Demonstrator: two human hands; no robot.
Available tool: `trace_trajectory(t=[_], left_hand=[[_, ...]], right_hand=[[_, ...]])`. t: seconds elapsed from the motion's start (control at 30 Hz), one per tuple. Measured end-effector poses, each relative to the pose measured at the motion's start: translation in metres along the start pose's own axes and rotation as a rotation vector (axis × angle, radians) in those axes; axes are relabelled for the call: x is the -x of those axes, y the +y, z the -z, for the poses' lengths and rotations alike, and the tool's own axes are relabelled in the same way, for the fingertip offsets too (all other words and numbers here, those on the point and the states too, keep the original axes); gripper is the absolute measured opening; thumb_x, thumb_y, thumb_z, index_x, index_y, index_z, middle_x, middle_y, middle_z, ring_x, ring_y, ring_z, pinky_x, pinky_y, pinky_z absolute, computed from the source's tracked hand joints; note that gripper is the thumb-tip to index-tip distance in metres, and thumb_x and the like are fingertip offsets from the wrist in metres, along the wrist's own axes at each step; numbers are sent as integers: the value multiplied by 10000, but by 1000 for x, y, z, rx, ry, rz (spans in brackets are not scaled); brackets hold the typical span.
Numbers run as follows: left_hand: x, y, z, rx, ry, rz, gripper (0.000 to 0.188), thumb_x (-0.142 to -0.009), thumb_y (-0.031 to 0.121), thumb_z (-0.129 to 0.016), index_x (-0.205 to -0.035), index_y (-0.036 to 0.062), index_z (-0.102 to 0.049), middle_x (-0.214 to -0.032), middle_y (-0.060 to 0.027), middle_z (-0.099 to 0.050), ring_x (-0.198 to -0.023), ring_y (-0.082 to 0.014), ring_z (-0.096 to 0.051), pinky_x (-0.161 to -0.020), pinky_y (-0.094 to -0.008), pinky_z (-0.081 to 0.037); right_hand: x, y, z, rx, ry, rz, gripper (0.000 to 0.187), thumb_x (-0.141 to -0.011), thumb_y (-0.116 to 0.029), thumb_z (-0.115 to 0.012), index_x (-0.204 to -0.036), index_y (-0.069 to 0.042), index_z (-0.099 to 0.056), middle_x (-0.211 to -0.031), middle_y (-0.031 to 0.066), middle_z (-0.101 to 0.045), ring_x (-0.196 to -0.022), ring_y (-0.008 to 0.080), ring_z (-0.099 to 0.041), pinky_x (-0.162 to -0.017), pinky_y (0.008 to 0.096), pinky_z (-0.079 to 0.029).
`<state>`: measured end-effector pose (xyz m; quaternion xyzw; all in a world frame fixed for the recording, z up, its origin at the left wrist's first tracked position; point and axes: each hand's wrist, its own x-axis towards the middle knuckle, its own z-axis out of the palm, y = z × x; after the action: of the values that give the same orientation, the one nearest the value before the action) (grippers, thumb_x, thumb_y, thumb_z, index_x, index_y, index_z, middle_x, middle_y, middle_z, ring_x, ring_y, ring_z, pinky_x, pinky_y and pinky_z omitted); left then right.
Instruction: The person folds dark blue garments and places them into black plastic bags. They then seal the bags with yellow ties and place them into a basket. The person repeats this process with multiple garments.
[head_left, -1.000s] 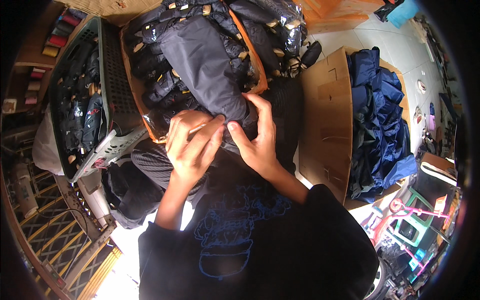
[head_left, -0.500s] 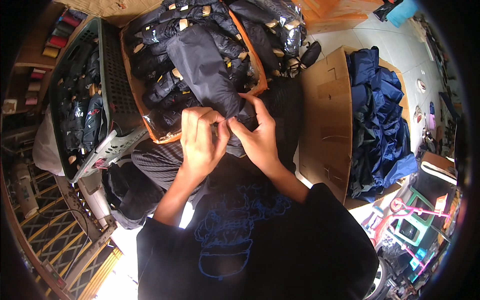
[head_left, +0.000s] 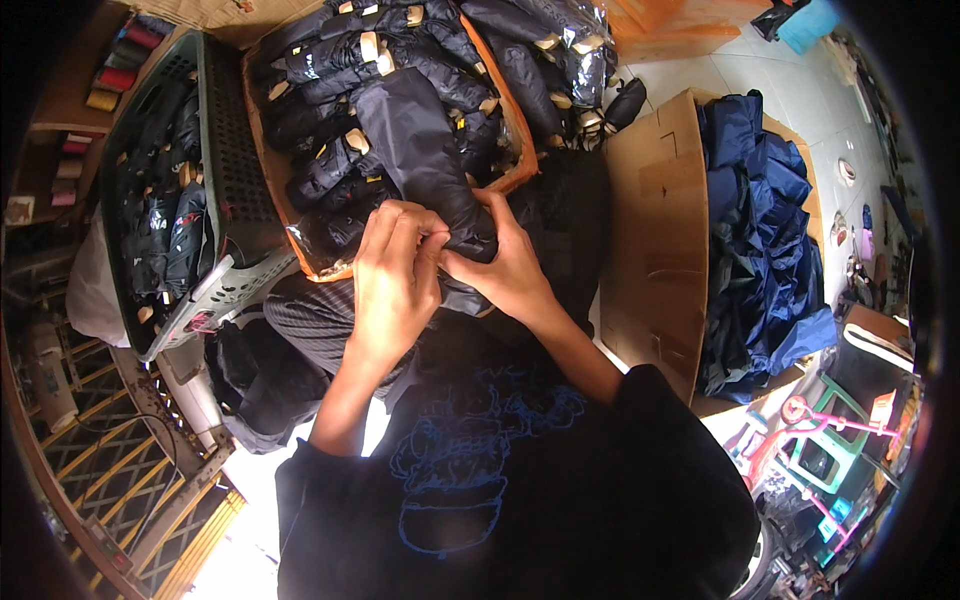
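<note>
A rolled black bundle (head_left: 408, 130), looking like a folded umbrella in a cloth sleeve, slants up and away from my hands over the orange-edged box. My right hand (head_left: 508, 262) curls around its near end, thumb pointing inward and fingers on the far side. Beside that end, my left hand (head_left: 393, 262) is closed in a pinch, its fingertips close to my right thumb. Whatever is between those fingertips is too small to make out. Under the bundle, the box (head_left: 525, 150) holds many similar black rolls (head_left: 335, 60) with pale beige ends.
To the left, a dark green perforated basket (head_left: 235, 140) holds more black rolls. A cardboard box (head_left: 655, 250) with crumpled navy fabric (head_left: 755, 220) stands at right. Beyond the orange-edged box lie plastic-wrapped rolls (head_left: 585, 70). Thread spools (head_left: 118, 78) sit on a shelf at far left.
The bundle's far end has shifted slightly right and nearer, uncovering more rolls behind it. My left hand has drawn a little left and toward me, while my right hand keeps its hold.
</note>
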<state>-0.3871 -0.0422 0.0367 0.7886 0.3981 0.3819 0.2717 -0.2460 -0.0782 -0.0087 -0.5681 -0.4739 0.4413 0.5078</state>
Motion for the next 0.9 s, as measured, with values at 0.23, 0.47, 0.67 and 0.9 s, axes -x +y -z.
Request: trace_trajectory(t=[0.23,0.47,0.67,0.9], left_hand=[[-1,-1,4,-177,-75,-102,146,-739,-67,-634,-845,15,-578,-886,-104,-582,-818,-293,-531,-728,-389,-417],[12,-2,-3,-287,-43,-111,182,-733,-75,-630,-870,18,-555,-893,-93,-576,-810,-284,-521,-720,-380,-392],[20,-2,-8,-74,15,-68,169,-779,-92,-630,-916,-8,-577,-921,-136,-581,-822,-288,-569,-720,-373,-461],[25,-2,6,197,141,62,153,-842,-73,-643,-992,-41,-635,-995,-128,-604,-824,-163,-638,-696,-261,-550]], right_hand=[[4,-8,-4,198,114,95,547,-696,-185,-777,-1110,65,-522,-873,253,-658,-836,368,-684,-713,409,-533],[6,0,-6,183,129,52,528,-715,-164,-758,-1128,64,-520,-844,257,-660,-821,394,-677,-683,418,-533],[8,-1,-1,-74,73,21,387,-772,-107,-708,-1090,57,-559,-844,143,-674,-798,190,-659,-703,314,-514],[1,-6,14,-156,-33,146,421,-774,-158,-748,-1102,38,-571,-909,135,-669,-829,167,-642,-749,323,-502]])
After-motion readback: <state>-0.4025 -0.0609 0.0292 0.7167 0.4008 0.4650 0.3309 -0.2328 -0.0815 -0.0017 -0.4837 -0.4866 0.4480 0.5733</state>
